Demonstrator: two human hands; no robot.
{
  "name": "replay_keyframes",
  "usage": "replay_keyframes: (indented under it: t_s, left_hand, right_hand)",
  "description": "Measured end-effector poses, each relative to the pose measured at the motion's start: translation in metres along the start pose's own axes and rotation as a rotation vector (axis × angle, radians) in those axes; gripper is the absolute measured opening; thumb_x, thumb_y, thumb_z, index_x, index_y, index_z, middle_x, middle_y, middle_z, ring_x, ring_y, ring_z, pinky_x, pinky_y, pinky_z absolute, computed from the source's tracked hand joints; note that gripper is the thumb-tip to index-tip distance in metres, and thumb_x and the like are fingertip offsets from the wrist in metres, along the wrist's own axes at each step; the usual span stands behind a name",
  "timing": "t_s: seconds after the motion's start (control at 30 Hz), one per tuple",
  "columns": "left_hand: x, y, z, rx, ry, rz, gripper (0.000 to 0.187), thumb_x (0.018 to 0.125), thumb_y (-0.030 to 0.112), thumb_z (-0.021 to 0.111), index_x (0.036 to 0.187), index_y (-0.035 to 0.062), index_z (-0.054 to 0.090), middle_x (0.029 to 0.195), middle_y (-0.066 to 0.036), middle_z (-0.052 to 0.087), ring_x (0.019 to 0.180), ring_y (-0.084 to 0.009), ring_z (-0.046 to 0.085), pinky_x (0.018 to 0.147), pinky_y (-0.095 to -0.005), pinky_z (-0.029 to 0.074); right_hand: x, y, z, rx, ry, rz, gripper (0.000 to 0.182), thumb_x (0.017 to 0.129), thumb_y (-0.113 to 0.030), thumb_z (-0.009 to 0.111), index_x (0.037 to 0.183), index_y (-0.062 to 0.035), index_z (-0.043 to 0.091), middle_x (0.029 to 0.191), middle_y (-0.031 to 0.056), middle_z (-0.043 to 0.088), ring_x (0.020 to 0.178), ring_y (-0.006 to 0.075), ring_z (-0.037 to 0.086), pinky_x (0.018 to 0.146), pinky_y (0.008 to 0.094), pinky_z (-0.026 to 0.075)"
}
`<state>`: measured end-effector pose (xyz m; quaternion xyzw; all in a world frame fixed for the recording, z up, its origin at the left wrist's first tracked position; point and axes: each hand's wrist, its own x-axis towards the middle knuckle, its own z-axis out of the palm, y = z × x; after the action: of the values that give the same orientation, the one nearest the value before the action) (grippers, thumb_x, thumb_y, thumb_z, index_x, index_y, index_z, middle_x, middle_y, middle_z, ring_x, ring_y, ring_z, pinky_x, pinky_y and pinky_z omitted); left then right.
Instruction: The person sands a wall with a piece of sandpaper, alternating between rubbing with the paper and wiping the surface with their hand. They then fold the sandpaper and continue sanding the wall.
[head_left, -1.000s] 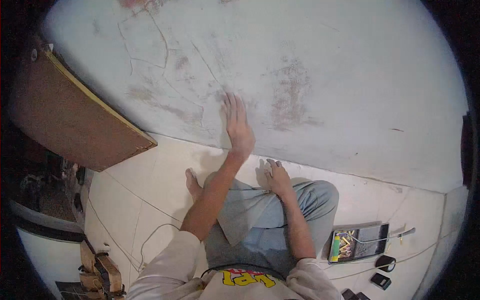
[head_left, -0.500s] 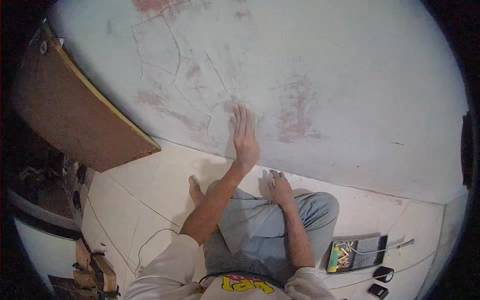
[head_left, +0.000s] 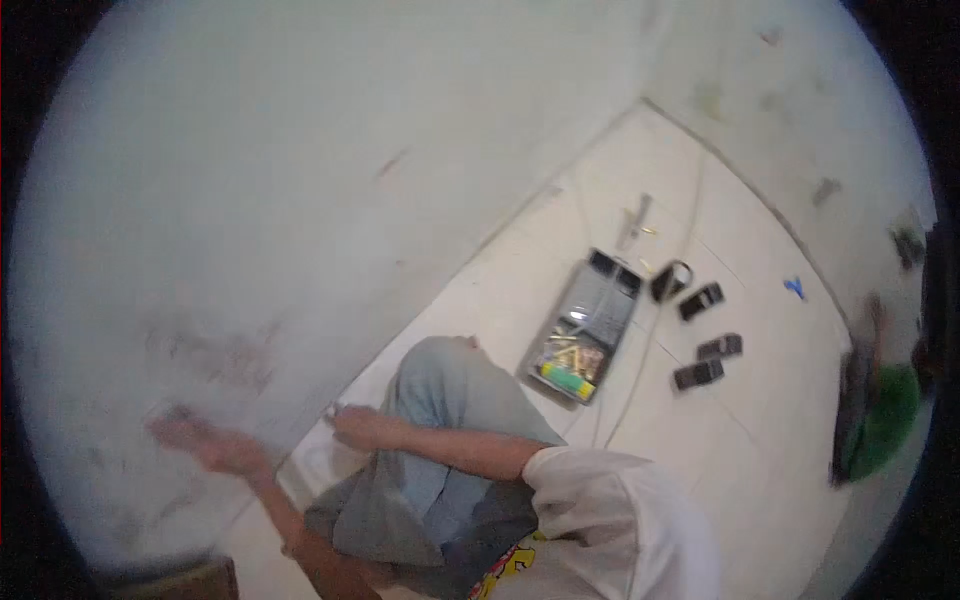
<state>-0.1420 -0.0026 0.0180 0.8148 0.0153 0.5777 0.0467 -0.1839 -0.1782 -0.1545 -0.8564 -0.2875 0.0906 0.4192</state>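
My left hand [head_left: 210,445] is against the pale wall [head_left: 250,180], low down, near its reddish scuffs. It is blurred, but the fingers look stretched out, with a dark patch just above them that I cannot make out. Close to the foot of the wall, my right hand [head_left: 365,428] hovers beside my bent knee in grey trousers [head_left: 430,385]. Its fingers are loosely bent, and no object shows in them.
A black tray [head_left: 585,325] with small pieces and a green-and-yellow item stands on the tiled floor [head_left: 740,440]. Right of it lie a tape roll [head_left: 671,283] and several small dark boxes [head_left: 698,374]. A green object [head_left: 885,425] is at far right. A cable crosses the floor.
The view has swung right, bringing the tray, room corner and dark boxes further into sight. The brown board has nearly left the view. My left hand remains at the wall, my right by the knee.
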Motion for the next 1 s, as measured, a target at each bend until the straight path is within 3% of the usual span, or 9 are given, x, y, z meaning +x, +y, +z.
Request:
replay_keyframes:
  t_s: [0.1,0.13,0.23,0.33,0.43,0.67,0.77,0.9,1.0]
  left_hand:
    - [0.039,0.022,-0.013,-0.226,0.045,-0.047,0.046,0.101,0.014,0.038,0.145,0.0018,0.031,0.153,-0.017,0.023,0.139,-0.0313,0.029,0.114,-0.0401,0.028]
    - [0.038,0.016,-0.011,-0.089,0.032,-0.020,0.045,0.101,0.016,0.038,0.144,0.0019,0.032,0.152,-0.016,0.026,0.139,-0.0314,0.030,0.114,-0.0409,0.028]
    - [-0.014,-0.008,0.001,-0.023,-0.023,0.000,0.045,0.101,0.017,0.038,0.143,0.0021,0.033,0.151,-0.016,0.030,0.138,-0.0314,0.031,0.114,-0.0428,0.028]
    - [-0.055,-0.010,0.008,-0.071,-0.098,-0.003,0.043,0.102,0.015,0.037,0.142,-0.0005,0.036,0.149,-0.018,0.032,0.138,-0.0334,0.030,0.112,-0.0429,0.030]
    - [-0.042,0.005,0.002,-0.058,-0.103,-0.041,0.043,0.101,0.015,0.036,0.141,-0.0008,0.037,0.149,-0.019,0.033,0.138,-0.0344,0.030,0.109,-0.0433,0.035]
    - [-0.030,-0.013,0.011,-0.008,-0.058,-0.020,0.046,0.099,0.011,0.035,0.144,0.0036,0.032,0.151,-0.016,0.029,0.136,-0.0353,0.033,0.103,-0.0463,0.043]
    - [-0.050,0.006,0.005,0.099,-0.100,0.044,0.045,0.100,0.010,0.034,0.144,0.0037,0.032,0.150,-0.017,0.030,0.133,-0.0352,0.038,0.096,-0.0456,0.049]
    - [-0.054,-0.001,0.004,0.001,-0.131,0.011,0.045,0.100,0.011,0.034,0.145,0.0033,0.031,0.150,-0.017,0.030,0.132,-0.0337,0.040,0.099,-0.0439,0.047]
    - [-0.015,0.005,0.001,0.204,-0.148,-0.017,0.045,0.100,0.012,0.034,0.145,0.0030,0.030,0.150,-0.017,0.030,0.133,-0.0308,0.040,0.100,-0.0424,0.046]
  right_hand:
    - [-0.001,-0.018,-0.016,-0.030,0.044,0.091,0.032,0.089,-0.020,0.056,0.108,0.0056,0.057,0.099,0.0249,0.061,0.098,0.0390,0.060,0.081,0.0486,0.048]
    - [0.000,-0.013,-0.010,-0.035,0.072,0.115,0.032,0.089,-0.020,0.056,0.108,0.0056,0.057,0.099,0.0249,0.061,0.098,0.0390,0.060,0.081,0.0486,0.048]
    - [0.010,0.000,-0.005,-0.037,-0.010,0.130,0.033,0.088,-0.020,0.058,0.109,0.0054,0.056,0.102,0.0245,0.061,0.100,0.0386,0.060,0.083,0.0483,0.048]
    - [0.001,-0.015,-0.026,-0.005,-0.152,0.128,0.042,0.091,-0.018,0.052,0.125,0.0058,0.046,0.113,0.0258,0.056,0.106,0.0385,0.057,0.088,0.0482,0.048]
    - [-0.003,-0.024,-0.034,-0.008,-0.087,0.118,0.032,0.088,-0.018,0.055,0.108,0.0074,0.054,0.101,0.0257,0.060,0.097,0.0387,0.060,0.082,0.0485,0.050]
    - [0.008,-0.011,-0.017,-0.085,-0.114,0.075,0.032,0.088,-0.017,0.055,0.109,0.0072,0.054,0.102,0.0254,0.059,0.094,0.0384,0.061,0.077,0.0466,0.051]
    - [0.007,-0.019,-0.031,0.020,-0.256,0.163,0.033,0.088,-0.018,0.055,0.109,0.0073,0.054,0.110,0.0255,0.055,0.100,0.0384,0.059,0.079,0.0467,0.051]
    - [0.013,0.001,-0.002,-0.004,-0.153,0.083,0.034,0.088,-0.019,0.056,0.109,0.0080,0.054,0.105,0.0246,0.058,0.099,0.0379,0.059,0.078,0.0470,0.050]
    - [0.010,-0.010,-0.020,0.015,-0.168,0.085,0.030,0.089,-0.018,0.057,0.105,0.0070,0.056,0.098,0.0235,0.062,0.096,0.0367,0.061,0.077,0.0465,0.050]
